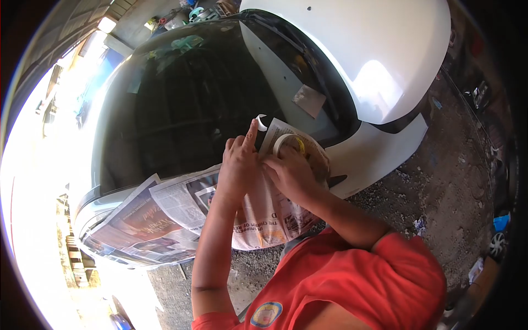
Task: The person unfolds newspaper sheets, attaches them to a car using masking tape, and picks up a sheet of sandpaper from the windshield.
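Observation:
Printed newspaper sheets [181, 203] cover the side of a white car along the lower edge of its dark windshield [181, 110]. On the paper's upper part, my left hand [240, 165] has its index finger stretched out and the other fingers curled. A short curled white tape strip [262, 122] clings to that fingertip over the glass. Close beside it, my right hand [291, 171] is closed on a pale tape roll [279, 144], with some yellow showing inside the ring. The newspaper under my hands bulges over something I cannot make out.
A raised white hood [379, 49] stands at the upper right. A small square sheet [309, 101] lies near the windshield's base. The white fender [379, 148] juts out over gravelly ground [440, 187]. Assorted items sit behind the car, and a blue object [501, 223] is at the far right.

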`<state>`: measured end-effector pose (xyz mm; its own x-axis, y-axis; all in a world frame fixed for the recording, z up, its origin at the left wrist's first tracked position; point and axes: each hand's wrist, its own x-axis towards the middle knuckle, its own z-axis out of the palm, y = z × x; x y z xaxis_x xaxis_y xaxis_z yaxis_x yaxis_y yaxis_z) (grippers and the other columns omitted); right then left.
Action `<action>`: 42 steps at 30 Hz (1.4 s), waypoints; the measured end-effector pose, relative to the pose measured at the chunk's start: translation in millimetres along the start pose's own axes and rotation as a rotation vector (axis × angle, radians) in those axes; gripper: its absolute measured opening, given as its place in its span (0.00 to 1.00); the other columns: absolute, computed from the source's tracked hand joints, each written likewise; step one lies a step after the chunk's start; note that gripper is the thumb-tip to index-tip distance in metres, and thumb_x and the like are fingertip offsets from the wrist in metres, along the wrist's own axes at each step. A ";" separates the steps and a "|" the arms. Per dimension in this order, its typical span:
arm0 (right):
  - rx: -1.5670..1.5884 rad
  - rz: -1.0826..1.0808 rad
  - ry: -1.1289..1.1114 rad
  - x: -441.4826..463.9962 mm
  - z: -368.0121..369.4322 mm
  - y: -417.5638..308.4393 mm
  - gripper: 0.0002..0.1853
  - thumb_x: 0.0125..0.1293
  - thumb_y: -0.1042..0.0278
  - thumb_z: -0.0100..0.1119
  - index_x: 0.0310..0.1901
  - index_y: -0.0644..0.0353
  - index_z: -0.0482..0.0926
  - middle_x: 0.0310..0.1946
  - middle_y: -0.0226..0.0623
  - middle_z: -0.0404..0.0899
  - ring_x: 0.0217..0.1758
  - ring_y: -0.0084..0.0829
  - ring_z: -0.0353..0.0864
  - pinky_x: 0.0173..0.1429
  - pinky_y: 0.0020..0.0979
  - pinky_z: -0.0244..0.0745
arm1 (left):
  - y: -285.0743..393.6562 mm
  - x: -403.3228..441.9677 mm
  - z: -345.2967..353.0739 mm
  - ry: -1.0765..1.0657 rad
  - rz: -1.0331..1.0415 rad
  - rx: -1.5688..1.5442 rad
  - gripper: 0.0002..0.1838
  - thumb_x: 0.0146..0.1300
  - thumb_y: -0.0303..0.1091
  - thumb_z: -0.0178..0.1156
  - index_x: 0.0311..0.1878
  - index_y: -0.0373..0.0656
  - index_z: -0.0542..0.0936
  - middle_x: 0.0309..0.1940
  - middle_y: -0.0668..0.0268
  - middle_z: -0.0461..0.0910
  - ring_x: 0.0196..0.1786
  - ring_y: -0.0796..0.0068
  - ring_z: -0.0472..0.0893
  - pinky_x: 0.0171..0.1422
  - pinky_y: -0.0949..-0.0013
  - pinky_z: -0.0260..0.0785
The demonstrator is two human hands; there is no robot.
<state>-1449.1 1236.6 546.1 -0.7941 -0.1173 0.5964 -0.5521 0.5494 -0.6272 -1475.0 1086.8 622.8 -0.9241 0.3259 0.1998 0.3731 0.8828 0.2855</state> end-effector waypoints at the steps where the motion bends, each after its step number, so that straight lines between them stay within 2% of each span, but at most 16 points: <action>1: -0.031 -0.032 0.001 -1.7 -0.1 1.6 0.07 0.66 0.66 0.64 0.43 0.56 0.83 0.39 0.43 0.75 0.46 0.47 0.79 0.47 0.46 0.74 | -0.4 2.0 0.3 0.015 0.010 0.051 0.35 0.63 0.26 0.62 0.76 0.45 0.67 0.50 0.60 0.79 0.49 0.58 0.78 0.62 0.59 0.72; 4: -0.002 0.009 0.017 -1.9 1.4 0.5 0.09 0.65 0.66 0.65 0.46 0.54 0.84 0.39 0.42 0.76 0.47 0.48 0.79 0.50 0.46 0.75 | -4.9 8.6 -12.6 0.044 -0.128 -0.264 0.25 0.65 0.27 0.60 0.66 0.39 0.75 0.53 0.56 0.76 0.58 0.55 0.75 0.64 0.60 0.70; 5: 0.000 0.013 0.013 -2.6 1.9 1.9 0.09 0.65 0.66 0.66 0.46 0.53 0.85 0.39 0.42 0.76 0.47 0.47 0.79 0.50 0.46 0.75 | -7.0 12.4 -19.9 0.028 -0.202 -0.308 0.15 0.66 0.30 0.61 0.54 0.37 0.79 0.57 0.55 0.75 0.62 0.53 0.73 0.67 0.59 0.67; 8: -0.003 0.015 0.010 -5.6 4.7 4.4 0.09 0.65 0.65 0.65 0.46 0.53 0.85 0.40 0.42 0.76 0.47 0.46 0.79 0.49 0.45 0.75 | -13.6 15.1 -29.0 0.033 -0.074 -0.045 0.13 0.65 0.31 0.62 0.50 0.38 0.79 0.62 0.54 0.73 0.69 0.50 0.68 0.72 0.57 0.64; 9: -0.013 0.009 0.013 -5.8 4.5 4.3 0.09 0.66 0.64 0.64 0.46 0.53 0.85 0.40 0.42 0.76 0.47 0.45 0.80 0.48 0.44 0.74 | -12.2 16.6 -30.3 -0.046 -0.120 -0.070 0.12 0.62 0.34 0.65 0.46 0.38 0.80 0.67 0.55 0.70 0.74 0.55 0.62 0.77 0.58 0.58; 12: 0.000 0.014 0.028 -5.4 3.1 2.2 0.10 0.65 0.64 0.65 0.47 0.53 0.85 0.40 0.41 0.76 0.48 0.45 0.79 0.49 0.45 0.74 | -17.3 18.3 -19.2 -0.145 -0.058 0.014 0.15 0.59 0.36 0.68 0.45 0.39 0.80 0.70 0.56 0.68 0.77 0.52 0.59 0.79 0.56 0.56; 15: 0.008 0.029 0.026 -5.4 3.5 2.4 0.10 0.65 0.65 0.66 0.47 0.53 0.84 0.40 0.41 0.76 0.48 0.46 0.79 0.50 0.45 0.74 | -22.3 17.6 -7.2 -0.153 -0.060 0.190 0.26 0.57 0.40 0.71 0.57 0.39 0.78 0.75 0.53 0.61 0.80 0.46 0.53 0.82 0.53 0.51; 18: -0.006 0.029 0.016 -6.0 5.0 3.9 0.10 0.65 0.65 0.65 0.47 0.53 0.84 0.41 0.42 0.76 0.48 0.46 0.79 0.50 0.45 0.74 | -12.7 15.9 -10.3 -0.082 -0.108 0.266 0.43 0.55 0.44 0.74 0.73 0.42 0.68 0.80 0.47 0.52 0.83 0.41 0.45 0.84 0.49 0.45; 21: -0.008 0.021 0.010 -5.7 3.9 2.6 0.10 0.65 0.65 0.65 0.47 0.54 0.84 0.40 0.42 0.76 0.48 0.47 0.80 0.50 0.46 0.74 | -21.8 26.4 -9.7 0.041 -0.220 0.294 0.57 0.54 0.50 0.75 0.82 0.44 0.53 0.82 0.43 0.44 0.84 0.39 0.40 0.86 0.48 0.40; 28: -0.033 0.013 -0.076 3.2 -36.4 -5.4 0.10 0.67 0.67 0.60 0.47 0.58 0.83 0.41 0.46 0.78 0.42 0.46 0.83 0.48 0.45 0.76 | -43.6 45.9 -3.8 0.044 -0.203 0.458 0.56 0.58 0.59 0.70 0.82 0.44 0.54 0.81 0.42 0.46 0.83 0.38 0.41 0.85 0.47 0.41; 29: -0.039 -0.013 0.061 2.9 -56.3 -10.1 0.11 0.66 0.69 0.60 0.49 0.60 0.82 0.41 0.46 0.79 0.40 0.46 0.84 0.46 0.46 0.78 | -45.6 49.0 -4.2 0.048 -0.205 0.463 0.55 0.58 0.59 0.70 0.82 0.44 0.54 0.81 0.42 0.46 0.83 0.38 0.41 0.85 0.47 0.40; 32: -0.103 0.030 0.237 -19.5 -123.5 -6.2 0.16 0.69 0.71 0.60 0.57 0.58 0.80 0.45 0.43 0.81 0.42 0.43 0.85 0.47 0.42 0.79 | -43.3 55.8 -4.0 0.008 -0.207 0.546 0.51 0.60 0.57 0.70 0.80 0.45 0.58 0.81 0.42 0.47 0.83 0.38 0.43 0.85 0.47 0.42; 35: -0.155 0.182 0.342 -79.5 -174.4 19.2 0.18 0.71 0.74 0.57 0.61 0.59 0.78 0.46 0.45 0.82 0.44 0.42 0.85 0.48 0.40 0.80 | -34.1 50.1 0.3 0.044 -0.131 0.572 0.46 0.63 0.52 0.69 0.79 0.46 0.61 0.81 0.44 0.49 0.82 0.38 0.45 0.84 0.46 0.46; 38: -0.176 0.463 0.425 -168.0 -191.7 24.0 0.20 0.74 0.70 0.55 0.65 0.60 0.73 0.48 0.49 0.82 0.47 0.47 0.85 0.50 0.41 0.80 | -19.8 28.8 1.8 0.142 0.120 0.591 0.40 0.66 0.47 0.67 0.77 0.46 0.64 0.80 0.45 0.52 0.82 0.40 0.49 0.83 0.45 0.48; 40: -0.191 0.680 0.388 -233.0 -183.0 13.1 0.20 0.71 0.70 0.57 0.62 0.63 0.71 0.51 0.53 0.81 0.48 0.52 0.85 0.49 0.44 0.82 | -4.2 1.8 5.0 0.232 0.210 0.501 0.36 0.67 0.44 0.66 0.75 0.45 0.67 0.79 0.46 0.55 0.80 0.41 0.51 0.82 0.45 0.50; 42: -0.215 0.785 0.273 -296.2 -158.9 -7.0 0.22 0.70 0.71 0.56 0.64 0.64 0.70 0.53 0.54 0.80 0.51 0.53 0.84 0.52 0.44 0.81 | 16.6 -37.7 9.2 0.279 0.280 0.399 0.32 0.68 0.41 0.65 0.73 0.45 0.70 0.78 0.47 0.57 0.80 0.42 0.54 0.81 0.44 0.51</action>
<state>-1169.7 1399.0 453.5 -0.8218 0.5508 0.1461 0.2140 0.5359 -0.8167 -1434.7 1092.3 611.4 -0.7165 0.5126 0.4731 0.4905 0.8525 -0.1807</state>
